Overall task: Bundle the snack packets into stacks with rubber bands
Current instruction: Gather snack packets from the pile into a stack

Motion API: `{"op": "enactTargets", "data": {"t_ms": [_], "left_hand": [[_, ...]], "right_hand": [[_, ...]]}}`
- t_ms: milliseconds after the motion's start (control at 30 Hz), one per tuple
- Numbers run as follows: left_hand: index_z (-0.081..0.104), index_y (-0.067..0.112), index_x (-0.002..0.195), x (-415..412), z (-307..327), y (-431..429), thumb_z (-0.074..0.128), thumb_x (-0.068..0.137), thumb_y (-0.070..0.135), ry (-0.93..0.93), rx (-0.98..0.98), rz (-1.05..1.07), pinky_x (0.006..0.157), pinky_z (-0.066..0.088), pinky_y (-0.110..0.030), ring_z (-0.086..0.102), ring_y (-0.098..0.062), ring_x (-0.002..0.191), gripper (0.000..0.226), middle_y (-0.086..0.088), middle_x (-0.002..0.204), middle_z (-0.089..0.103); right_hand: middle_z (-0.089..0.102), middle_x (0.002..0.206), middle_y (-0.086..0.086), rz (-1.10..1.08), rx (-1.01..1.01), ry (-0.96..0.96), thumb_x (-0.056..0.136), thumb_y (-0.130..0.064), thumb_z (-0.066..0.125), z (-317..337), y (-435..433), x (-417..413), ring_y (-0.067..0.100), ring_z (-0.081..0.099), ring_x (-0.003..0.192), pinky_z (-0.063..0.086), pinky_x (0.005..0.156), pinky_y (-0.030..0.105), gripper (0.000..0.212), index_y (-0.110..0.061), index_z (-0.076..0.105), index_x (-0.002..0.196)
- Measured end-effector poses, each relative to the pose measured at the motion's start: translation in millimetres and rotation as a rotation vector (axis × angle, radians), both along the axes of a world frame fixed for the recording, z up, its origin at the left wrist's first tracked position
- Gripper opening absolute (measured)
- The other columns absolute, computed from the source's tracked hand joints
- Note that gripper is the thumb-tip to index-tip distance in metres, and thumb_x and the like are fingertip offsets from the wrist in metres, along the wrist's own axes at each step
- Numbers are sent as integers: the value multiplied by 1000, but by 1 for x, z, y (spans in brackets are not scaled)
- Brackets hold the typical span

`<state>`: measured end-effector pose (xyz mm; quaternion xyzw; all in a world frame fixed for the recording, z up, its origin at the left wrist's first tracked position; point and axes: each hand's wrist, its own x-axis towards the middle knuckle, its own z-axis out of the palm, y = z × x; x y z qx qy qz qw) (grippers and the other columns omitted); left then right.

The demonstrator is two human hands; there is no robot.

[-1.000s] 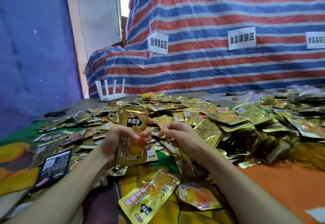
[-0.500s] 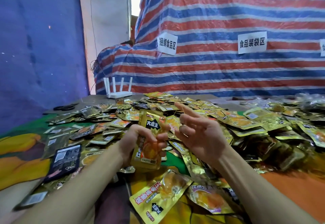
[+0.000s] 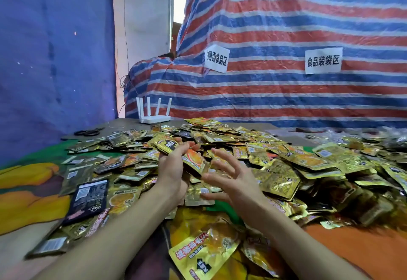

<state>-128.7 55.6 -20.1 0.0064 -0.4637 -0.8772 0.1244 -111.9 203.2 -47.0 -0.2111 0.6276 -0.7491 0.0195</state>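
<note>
Gripping hand: left hand (image 3: 170,170), fingers curled round the held packets (image 3: 168,145), raised above the heap.
Held packets: gold foil with a black logo, tilted, top end up and to the left, lower orange end down toward the right hand; probably more than one, edges too blurred to count.
Free hand: right hand (image 3: 234,183), fingers spread and straight, palm turned toward the left hand, grasping nothing, just beside the lower end of the held packets.
Heap: snack packets (image 3: 277,176), gold and orange, loose and overlapping, spread over the table beneath and beyond both hands, thickest to the right.
Near edge: large packet (image 3: 204,255), gold with red lettering, flat between the forearms.
Left side: dark packet (image 3: 88,198), lying flat among gold ones.
Surface: table cover (image 3: 363,249), orange at right, green and yellow at left.
Far edge: white router (image 3: 154,118), antennas upright, just behind the heap.
Backdrop: striped tarp (image 3: 286,26) in red, white and blue, bearing two paper signs (image 3: 217,58); blue sheet (image 3: 55,48) at left.
</note>
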Motion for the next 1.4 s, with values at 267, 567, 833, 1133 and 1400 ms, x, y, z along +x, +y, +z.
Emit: {"op": "enactTargets", "data": {"t_ms": [267,567,833,1133,1400], "left_hand": [[80,18,100,11,-5,12,49,100,34,38,-212,-205,100,51,-47,65,-25,115,35,-11,121,70],[77,13,110,10,-6,9,46,99,31,98,-213,-374,98,52,-41,69,-25,111,38,-11,119,72],[79,12,105,7,-10,10,55,88,31,58,-142,-427,85,59,-34,70,-26,107,34,-16,117,72],[79,7,99,6,-20,13,62,82,36,-15,-154,-483,73,60,-36,73,-32,99,38,-19,109,73],[70,14,117,5,-13,5,64,79,24,54,-228,-455,93,53,-49,70,-32,100,40,-21,114,72]], "right_hand": [[59,130,-20,-118,113,262,73,-15,89,-8,-19,5,-1,60,119,55,99,39,68,-38,57,128],[63,115,-32,-267,65,450,70,-16,89,-2,-15,9,-9,62,107,49,82,6,65,-44,64,123],[66,120,-16,-316,60,365,56,-32,92,-2,-14,5,-3,66,105,55,82,15,74,-41,66,124],[63,121,-15,-334,237,285,78,-24,86,0,-5,0,-4,63,104,54,75,13,60,-33,59,131],[74,108,5,-185,267,154,94,-12,68,18,1,7,20,73,95,61,75,34,21,-16,73,114]]}}
